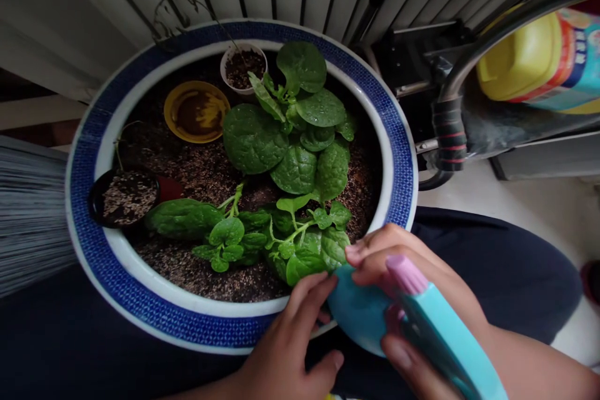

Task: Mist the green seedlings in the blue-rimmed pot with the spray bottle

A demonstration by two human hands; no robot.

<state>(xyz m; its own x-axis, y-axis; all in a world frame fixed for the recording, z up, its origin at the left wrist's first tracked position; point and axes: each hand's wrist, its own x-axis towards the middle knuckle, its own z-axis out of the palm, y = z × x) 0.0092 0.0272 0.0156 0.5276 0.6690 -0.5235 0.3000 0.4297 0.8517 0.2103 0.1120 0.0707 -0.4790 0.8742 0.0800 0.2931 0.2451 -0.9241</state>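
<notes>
Spray bottle: we see a teal spray bottle (pixel 359 319) with a pink nozzle (pixel 405 275), held low over the near rim of the planter (pixel 244 328), just beside the closest leaves.
Right hand: our right hand (pixel 422 275) is wrapped round the bottle below its head, fingers curled over the top and thumb underneath.
Left hand: our left hand (pixel 290 337) is not clamped. Its fingertips (pixel 323 287) rest flat on the bottle's round teal body and the thumb stands apart.
Doing it well: we judge that the right hand should carry the weight while the left only steadies. The nozzle should stay clear of the fingers lying across it and face the leaves, not the rim. A little more height above the foliage would likely serve better than pressing in close.
Plant: a broad-leaved green plant (pixel 290 156) fills the middle and right of the soil (pixel 197 169), with smaller shoots (pixel 234 240) touching the near edge. The upper leaves look wet.
Standing in the soil: a white cup of soil (pixel 244 65) at the back, a yellow dish (pixel 197 112) beside it and a black pot (pixel 124 197) at the left wall.
In the way: the near leaves sit right against the bottle, so we think they could be bent or crushed.
Around: grey broom bristles (pixel 28 219) touch the planter's left side. A black handlebar grip (pixel 450 134) and a yellow jug (pixel 525 56) stand to the right, well apart from our hands.
</notes>
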